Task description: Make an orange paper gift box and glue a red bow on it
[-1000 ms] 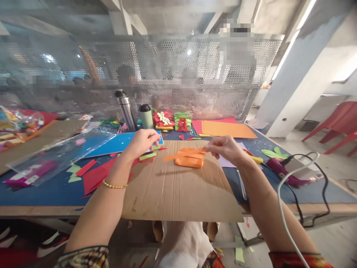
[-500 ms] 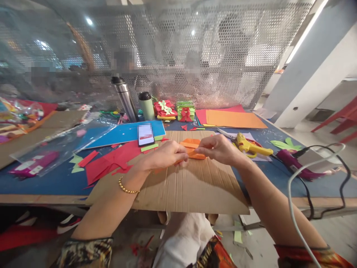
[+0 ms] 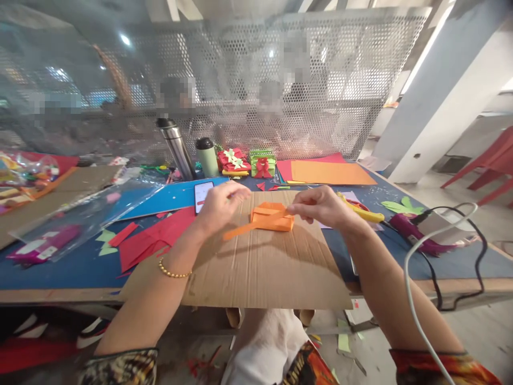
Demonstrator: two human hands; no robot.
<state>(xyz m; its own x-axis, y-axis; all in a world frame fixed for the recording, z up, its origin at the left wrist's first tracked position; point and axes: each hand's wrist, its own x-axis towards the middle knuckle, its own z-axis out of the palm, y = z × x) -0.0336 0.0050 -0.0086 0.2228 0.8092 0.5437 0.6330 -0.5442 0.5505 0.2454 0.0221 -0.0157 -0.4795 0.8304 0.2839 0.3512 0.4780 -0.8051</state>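
My right hand [image 3: 316,207] pinches one end of a narrow orange paper strip [image 3: 239,231]. The strip slants down to the left, passing in front of a small folded orange paper piece [image 3: 276,224]. That folded piece lies on a corrugated cardboard sheet [image 3: 260,272] at the table's front. My left hand [image 3: 224,200] is raised to the left of the folded piece, fingers loosely bent and apart, with nothing visible in them. Behind it, a phone [image 3: 199,199] is partly covered by the hand.
Red paper sheets [image 3: 156,240] lie left of the cardboard. To the right are a yellow glue gun [image 3: 368,215], a purple tool [image 3: 417,235] and a white cable [image 3: 409,278]. Toward the back stand a steel flask [image 3: 176,147], a green bottle [image 3: 207,158] and small decorated paper boxes [image 3: 262,166].
My left hand has lifted up and left, off the orange paper, and opened. The strip now shows, held at its right end by my right hand, which has shifted slightly.
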